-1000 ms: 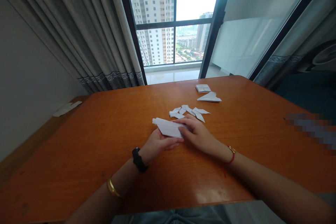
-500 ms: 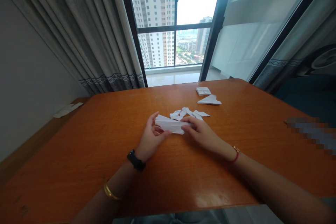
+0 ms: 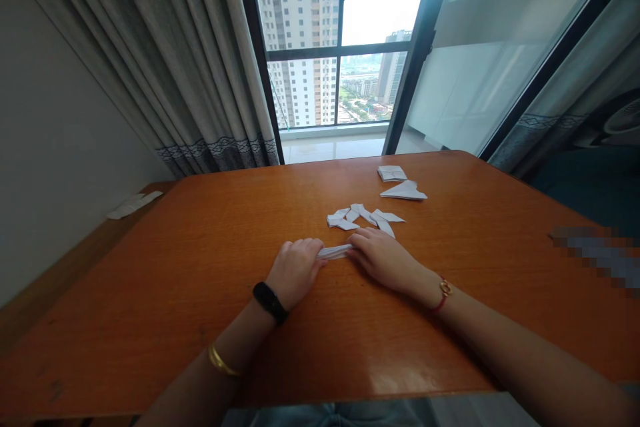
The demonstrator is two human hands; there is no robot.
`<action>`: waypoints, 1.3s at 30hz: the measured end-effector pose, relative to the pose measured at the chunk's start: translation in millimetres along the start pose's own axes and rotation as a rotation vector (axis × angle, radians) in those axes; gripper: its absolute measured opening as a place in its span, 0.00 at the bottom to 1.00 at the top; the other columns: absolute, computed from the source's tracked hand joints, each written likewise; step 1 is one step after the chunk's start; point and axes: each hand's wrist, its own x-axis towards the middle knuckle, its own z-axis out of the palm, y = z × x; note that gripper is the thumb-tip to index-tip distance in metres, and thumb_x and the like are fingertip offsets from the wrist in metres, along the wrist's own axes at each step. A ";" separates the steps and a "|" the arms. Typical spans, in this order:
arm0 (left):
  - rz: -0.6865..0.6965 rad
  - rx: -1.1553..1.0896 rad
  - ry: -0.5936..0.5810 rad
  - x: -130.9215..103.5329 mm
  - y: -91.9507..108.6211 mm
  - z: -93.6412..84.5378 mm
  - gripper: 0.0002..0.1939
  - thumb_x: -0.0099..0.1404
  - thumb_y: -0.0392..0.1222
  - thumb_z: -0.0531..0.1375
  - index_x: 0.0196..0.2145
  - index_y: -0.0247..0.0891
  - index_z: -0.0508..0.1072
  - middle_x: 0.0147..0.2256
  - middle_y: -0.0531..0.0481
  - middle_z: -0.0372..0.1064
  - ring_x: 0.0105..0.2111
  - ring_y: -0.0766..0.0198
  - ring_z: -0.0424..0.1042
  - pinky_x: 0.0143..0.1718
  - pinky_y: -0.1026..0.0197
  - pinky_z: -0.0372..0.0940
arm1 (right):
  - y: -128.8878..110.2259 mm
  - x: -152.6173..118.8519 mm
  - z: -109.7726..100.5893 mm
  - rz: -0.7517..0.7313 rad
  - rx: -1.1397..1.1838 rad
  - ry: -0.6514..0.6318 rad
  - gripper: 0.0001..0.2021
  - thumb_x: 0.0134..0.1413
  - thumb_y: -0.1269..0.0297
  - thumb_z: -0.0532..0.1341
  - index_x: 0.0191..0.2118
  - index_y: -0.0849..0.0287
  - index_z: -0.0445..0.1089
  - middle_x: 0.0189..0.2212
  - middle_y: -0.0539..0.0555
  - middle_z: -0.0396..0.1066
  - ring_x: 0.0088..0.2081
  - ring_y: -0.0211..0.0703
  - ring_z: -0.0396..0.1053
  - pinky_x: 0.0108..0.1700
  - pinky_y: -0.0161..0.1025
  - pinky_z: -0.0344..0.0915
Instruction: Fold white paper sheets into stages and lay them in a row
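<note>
A narrow folded strip of white paper [image 3: 335, 252] stretches between my two hands, low over the table. Its left end is in my left hand [image 3: 297, 267], whose fingers are closed around it. My right hand [image 3: 381, 257] grips the other end, fingers curled over the paper. Both ends of the strip are hidden by the fingers. Just beyond my hands lie several small folded paper pieces [image 3: 364, 214], close together on the wooden table [image 3: 240, 227].
Farther back are a folded paper plane [image 3: 404, 191] and a square stack of folded paper [image 3: 392, 173]. A pixelated item [image 3: 600, 255] lies at the right edge. White papers [image 3: 134, 205] rest on a ledge at the left. Curtains and a window stand behind the table.
The paper went from a wider, partly spread shape to a narrow strip. My left hand turned from palm-up at its end to closed over it, knuckles up.
</note>
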 end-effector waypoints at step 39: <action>-0.127 -0.170 0.023 0.0 -11.0 -3.3 0.11 0.66 0.50 0.54 0.37 0.42 0.69 0.37 0.51 0.72 0.35 0.60 0.70 0.33 0.62 0.58 | 4.9 -3.7 1.6 0.087 0.177 0.005 0.06 0.61 0.66 0.53 0.36 0.59 0.66 0.35 0.55 0.70 0.36 0.43 0.66 0.38 0.37 0.59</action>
